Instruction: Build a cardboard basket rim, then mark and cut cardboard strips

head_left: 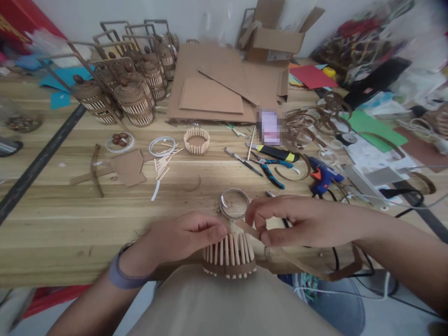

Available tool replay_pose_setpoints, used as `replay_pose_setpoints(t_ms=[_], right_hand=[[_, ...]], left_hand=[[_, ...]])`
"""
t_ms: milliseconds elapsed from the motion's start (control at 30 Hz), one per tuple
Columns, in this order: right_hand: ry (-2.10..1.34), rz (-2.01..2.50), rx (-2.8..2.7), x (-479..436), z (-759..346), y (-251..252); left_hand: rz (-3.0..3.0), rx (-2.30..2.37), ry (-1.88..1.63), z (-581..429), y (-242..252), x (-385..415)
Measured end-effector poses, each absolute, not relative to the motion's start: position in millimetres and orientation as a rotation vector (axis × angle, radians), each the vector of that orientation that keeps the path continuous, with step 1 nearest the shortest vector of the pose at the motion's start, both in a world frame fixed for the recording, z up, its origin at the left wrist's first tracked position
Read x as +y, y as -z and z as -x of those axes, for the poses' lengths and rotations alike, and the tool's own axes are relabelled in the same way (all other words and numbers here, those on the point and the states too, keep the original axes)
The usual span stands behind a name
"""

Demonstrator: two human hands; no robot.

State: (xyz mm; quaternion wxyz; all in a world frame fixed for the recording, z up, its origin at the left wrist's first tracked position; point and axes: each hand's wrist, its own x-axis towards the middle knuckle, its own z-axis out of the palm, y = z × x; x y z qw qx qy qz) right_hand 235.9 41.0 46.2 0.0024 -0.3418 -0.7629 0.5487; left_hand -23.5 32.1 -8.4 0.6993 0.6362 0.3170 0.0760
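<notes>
A small round frame of wooden sticks [229, 254], banded in brown near its lower end, is at the table's front edge against my body. My left hand [191, 235] has its fingers closed at the frame's upper rim, with the thumb on top; the fingertips behind are hidden. My right hand [280, 221] pinches a brown strip [248, 228] between thumb and fingers, its end held just above the sticks. The strip's long tail droops to the right below my forearm. Just beyond both hands lies a ring [234, 204] on the table.
A blue glue gun [325, 175], pliers [275, 170], a cutter knife [276, 151] and a pen [243, 161] lie ahead. A shorter stick ring [196, 142] stands farther back. Several finished lanterns [135, 105] are at back left, beside cardboard sheets [212, 95]. A bin [332, 303] is below right.
</notes>
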Motion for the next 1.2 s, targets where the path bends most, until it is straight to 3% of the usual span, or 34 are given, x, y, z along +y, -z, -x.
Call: replay_pose_setpoints(t_ms=[533, 1200], right_hand=[[-1.71, 1.231, -2.855, 54.7, -209.6, -79.5], [-1.724, 1.19, -3.0, 61.3, -204.1, -78.2]], left_hand=[[-1.423, 0.679, -0.164, 17.3, 6.7, 30.5], [-1.37, 0.72, -0.105, 12.9, -2.6, 26.3]])
